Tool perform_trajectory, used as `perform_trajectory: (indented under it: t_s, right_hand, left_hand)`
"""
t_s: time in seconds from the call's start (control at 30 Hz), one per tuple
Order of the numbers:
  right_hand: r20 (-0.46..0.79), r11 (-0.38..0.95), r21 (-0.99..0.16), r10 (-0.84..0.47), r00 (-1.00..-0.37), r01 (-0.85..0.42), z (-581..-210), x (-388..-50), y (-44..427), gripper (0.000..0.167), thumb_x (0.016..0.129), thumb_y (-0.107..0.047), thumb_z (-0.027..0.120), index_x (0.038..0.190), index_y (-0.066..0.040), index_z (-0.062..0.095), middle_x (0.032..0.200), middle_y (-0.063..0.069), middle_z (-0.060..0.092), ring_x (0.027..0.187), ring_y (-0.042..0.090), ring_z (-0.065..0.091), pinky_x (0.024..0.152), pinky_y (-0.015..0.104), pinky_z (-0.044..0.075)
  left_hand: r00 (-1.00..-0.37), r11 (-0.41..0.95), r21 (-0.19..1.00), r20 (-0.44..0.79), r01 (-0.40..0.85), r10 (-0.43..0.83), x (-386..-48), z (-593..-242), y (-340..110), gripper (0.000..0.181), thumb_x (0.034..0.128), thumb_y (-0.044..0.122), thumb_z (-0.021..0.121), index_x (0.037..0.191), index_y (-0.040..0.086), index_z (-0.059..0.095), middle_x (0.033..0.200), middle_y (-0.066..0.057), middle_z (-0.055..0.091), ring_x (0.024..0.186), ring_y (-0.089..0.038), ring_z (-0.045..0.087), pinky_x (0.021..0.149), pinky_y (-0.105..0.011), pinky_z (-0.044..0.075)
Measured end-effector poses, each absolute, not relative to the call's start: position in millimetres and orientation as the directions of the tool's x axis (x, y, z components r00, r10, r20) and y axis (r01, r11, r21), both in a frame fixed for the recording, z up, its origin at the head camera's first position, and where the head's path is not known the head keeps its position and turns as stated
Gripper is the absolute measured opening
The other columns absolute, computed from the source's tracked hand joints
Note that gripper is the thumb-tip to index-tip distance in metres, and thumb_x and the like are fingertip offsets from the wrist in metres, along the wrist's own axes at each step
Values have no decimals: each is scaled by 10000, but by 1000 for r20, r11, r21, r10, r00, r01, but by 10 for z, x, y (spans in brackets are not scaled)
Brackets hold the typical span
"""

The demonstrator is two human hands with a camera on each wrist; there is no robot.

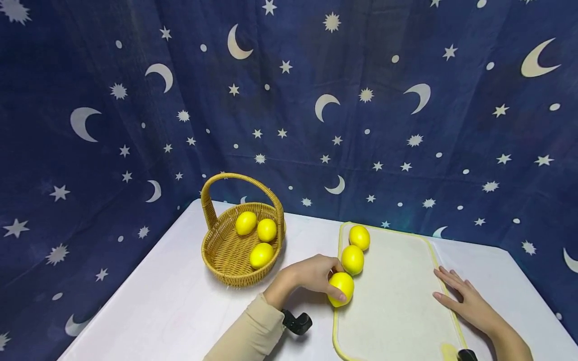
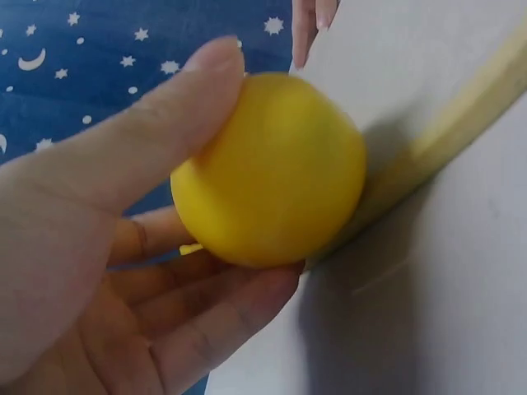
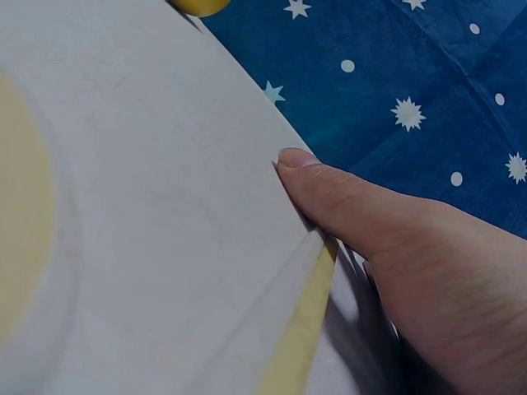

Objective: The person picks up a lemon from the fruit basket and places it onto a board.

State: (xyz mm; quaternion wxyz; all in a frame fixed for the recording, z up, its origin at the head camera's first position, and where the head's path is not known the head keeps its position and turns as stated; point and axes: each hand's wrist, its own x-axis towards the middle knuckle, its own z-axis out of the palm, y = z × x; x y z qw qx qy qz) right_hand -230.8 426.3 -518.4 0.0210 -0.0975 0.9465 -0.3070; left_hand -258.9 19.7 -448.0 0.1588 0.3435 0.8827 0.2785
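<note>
In the head view my left hand (image 1: 316, 275) grips a yellow lemon (image 1: 341, 289) over the left edge of a white board with a yellow rim (image 1: 402, 311). The left wrist view shows the thumb on one side of this lemon (image 2: 272, 173) and fingers curled under the other. Just beyond it, two more lemons, a nearer one (image 1: 352, 259) and a farther one (image 1: 359, 237), lie in a row along the board's left side. My right hand (image 1: 469, 301) rests at the board's right edge with fingers extended; its thumb (image 3: 329, 193) lies over the rim in the right wrist view.
A wicker basket (image 1: 208, 253) with a tall arched handle stands left of the board on the white table (image 1: 158, 311). Inside are three lemons (image 1: 262, 255). A dark blue cloth (image 1: 289, 100) with moons and stars hangs behind and to the left of the table.
</note>
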Motion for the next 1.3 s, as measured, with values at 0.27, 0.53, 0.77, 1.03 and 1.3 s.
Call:
perform_trajectory:
  t_s: [0.27, 0.53, 0.77, 1.03, 1.3]
  right_hand:
    - [32, 794, -577, -213, -976, -192, -5148, -2368, 4254, 732, 921, -392, 583, 1470, -3, 293, 1498, 338, 189, 1428, 456, -71, 1112, 557, -209]
    - [22, 794, -577, -220, -975, -193, -5111, -2396, 4266, 738, 922, -396, 579, 1476, -8, 282, 1502, 336, 184, 1429, 454, -88, 1113, 541, -220]
    - [35, 790, -578, -226, -973, -204, -5132, -2371, 4272, 732, 920, -381, 587, 1471, -2, 290, 1496, 340, 196, 1424, 473, -69, 1112, 552, -212]
    - [20, 794, -578, -217, -976, -189, -5164, -2353, 4297, 730, 928, -383, 575, 1478, -7, 275, 1505, 335, 174, 1432, 434, -106, 1107, 546, -225]
    - [11, 788, -590, -208, -978, -174, -5195, -2329, 4300, 740, 925, -389, 579, 1477, -3, 273, 1506, 336, 165, 1427, 447, -103, 1100, 560, -226]
  left_hand:
    - [-744, 633, 565, -50, 529, 666, -2550, -4488, 270, 471, 688, 450, 820, 999, 140, 648, 775, 139, 594, 701, -1, 515, 645, -131, 425]
    - [-741, 629, 547, -22, 553, 671, -2545, -4493, 305, 478, 672, 447, 832, 986, 133, 655, 760, 132, 591, 688, -4, 508, 634, -125, 419]
    - [-776, 641, 565, -3, 519, 630, -2492, -4499, 352, 384, 657, 423, 847, 837, 161, 633, 672, 106, 565, 612, -15, 476, 559, -143, 394]
    - [-823, 677, 569, -4, 466, 569, -2430, -4490, 426, 371, 646, 439, 849, 724, 180, 595, 607, 104, 526, 583, -33, 461, 524, -161, 372]
    - [-837, 703, 566, -42, 431, 546, -2414, -4482, 447, 394, 645, 455, 846, 783, 174, 606, 637, 99, 548, 597, -46, 482, 530, -172, 390]
